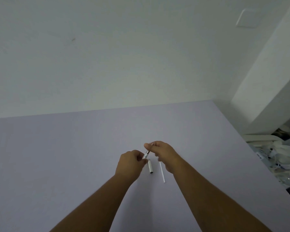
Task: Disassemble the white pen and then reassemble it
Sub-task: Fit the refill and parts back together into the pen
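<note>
The head view looks down on a pale lilac bench (74, 156) that meets a plain white wall (107, 56), with both bare forearms reaching in from the bottom edge. The left hand (131, 162) is curled into a loose fist, and its fingers (141, 155) are pinched on the lower, white end of the pen (146, 154). The right hand (164, 152) is just beyond and to the right, its thumb and forefinger closed on the pen's upper end, where a darker, metal-looking section shows between the two hands. The pen is held off the bench, tilted so that it runs from the left fingers up and away to the right fingers; the part inside each grip is hidden, and the blur makes it hard to tell exactly which piece each hand has. Just below the left fingers, on the bench, lies a short white cap (150, 166) with a dark end pointing toward the person; whether the fingers touch it cannot be told. Just beside it, below the right fingers and partly under that palm, lies a thin white tube (162, 172), long and narrow, apart from the cap and nearly parallel with it. Off the bench's right edge, well apart from the hands, sits a heap of white clutter (273, 156) under a white column (266, 81). A white switch plate (248, 18) is on the wall high to the right.
</note>
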Tool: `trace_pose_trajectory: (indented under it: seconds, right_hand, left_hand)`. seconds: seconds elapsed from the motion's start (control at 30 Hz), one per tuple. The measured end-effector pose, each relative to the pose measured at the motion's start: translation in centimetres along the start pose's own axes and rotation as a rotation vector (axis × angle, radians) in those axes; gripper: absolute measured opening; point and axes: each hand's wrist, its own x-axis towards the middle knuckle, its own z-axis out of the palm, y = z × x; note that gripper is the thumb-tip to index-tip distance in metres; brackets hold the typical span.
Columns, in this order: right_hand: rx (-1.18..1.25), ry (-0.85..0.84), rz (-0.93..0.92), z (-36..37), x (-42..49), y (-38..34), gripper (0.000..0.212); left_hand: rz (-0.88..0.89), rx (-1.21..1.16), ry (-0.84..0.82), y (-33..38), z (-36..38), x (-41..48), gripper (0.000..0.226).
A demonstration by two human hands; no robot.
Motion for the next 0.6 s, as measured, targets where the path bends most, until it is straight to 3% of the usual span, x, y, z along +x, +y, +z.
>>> trace_pose_trajectory:
  seconds: [0.1, 0.2, 0.33, 0.5, 0.6]
  right_hand:
    - [0.037, -0.047, -0.026, -0.24, 0.02, 0.16, 0.002]
    - [-0.034, 0.035, 0.030, -0.17, 0.02, -0.07, 0.023]
    - [0.054, -0.059, -0.021, -0.68, 0.07, 0.12, 0.003]
    - [-0.063, 0.071, 0.001, -0.12, 0.31, 0.16, 0.030]
    - [0.059, -0.056, -0.030, -0.30, 0.14, 0.24, 0.002]
  left_hand:
    - [-0.011, -0.002, 0.009, 0.05, -0.03, 0.26, 0.011]
    - [0.007, 0.019, 0.004, 0.38, 0.28, 0.22, 0.011]
    - [0.005, -0.005, 0.027, 0.43, 0.16, 0.46, 0.013]
    - [0.017, 0.028, 0.013, 0.69, 0.37, 0.40, 0.011]
    - [-0.010, -0.011, 0.024, 0.56, 0.18, 0.55, 0.010]
